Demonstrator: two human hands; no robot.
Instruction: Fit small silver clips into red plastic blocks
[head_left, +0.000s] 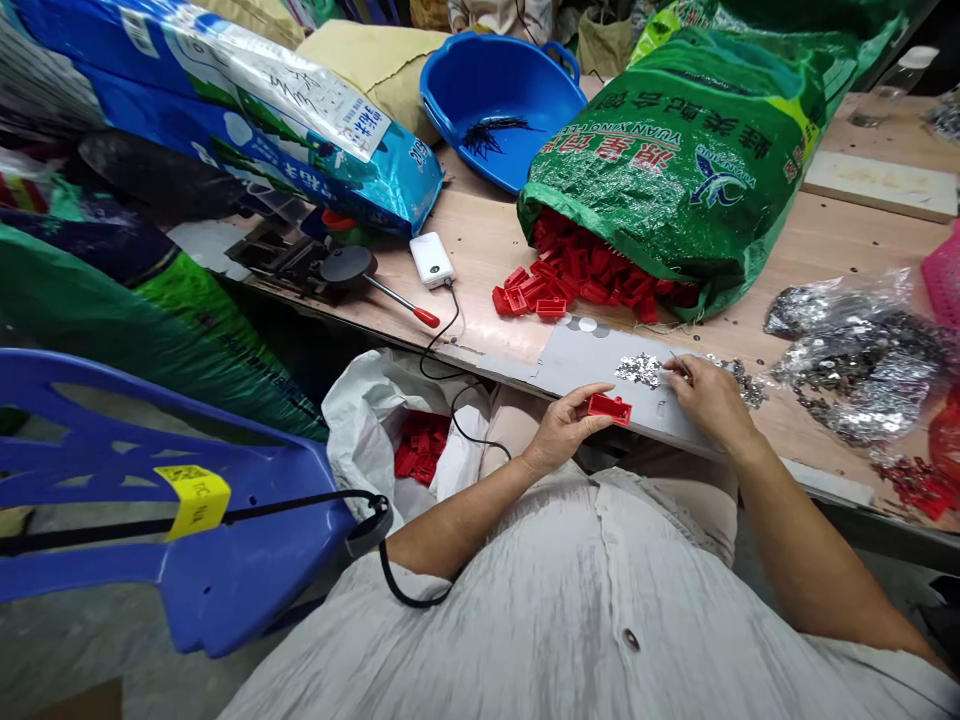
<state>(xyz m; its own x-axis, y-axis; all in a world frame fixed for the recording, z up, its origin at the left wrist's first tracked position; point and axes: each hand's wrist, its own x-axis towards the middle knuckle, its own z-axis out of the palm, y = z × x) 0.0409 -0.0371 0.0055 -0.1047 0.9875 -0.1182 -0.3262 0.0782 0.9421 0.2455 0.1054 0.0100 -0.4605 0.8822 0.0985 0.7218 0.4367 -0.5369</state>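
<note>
In front of my body, my left hand [564, 430] pinches a small red plastic housing [610, 408], its open side facing up. My right hand [709, 397] is closed at the fingertips over the grey board [577, 360] on the bench. Whatever is between those fingertips is too small to name. Just left of them lies a pile of small shiny metal pieces [637, 370], and darker metal parts [744, 382] lie behind the hand. Red housings [574, 275] spill from the mouth of a green woven sack [675, 170] beyond the board.
A lever hand press [349, 268] and a white power bank [433, 260] with a cable stand at left. A blue basin [502, 95] holds thin black pieces. Bagged metal parts [862, 350] lie right. A white sack [360, 410] with red housings and a blue chair [247, 560] are beside me.
</note>
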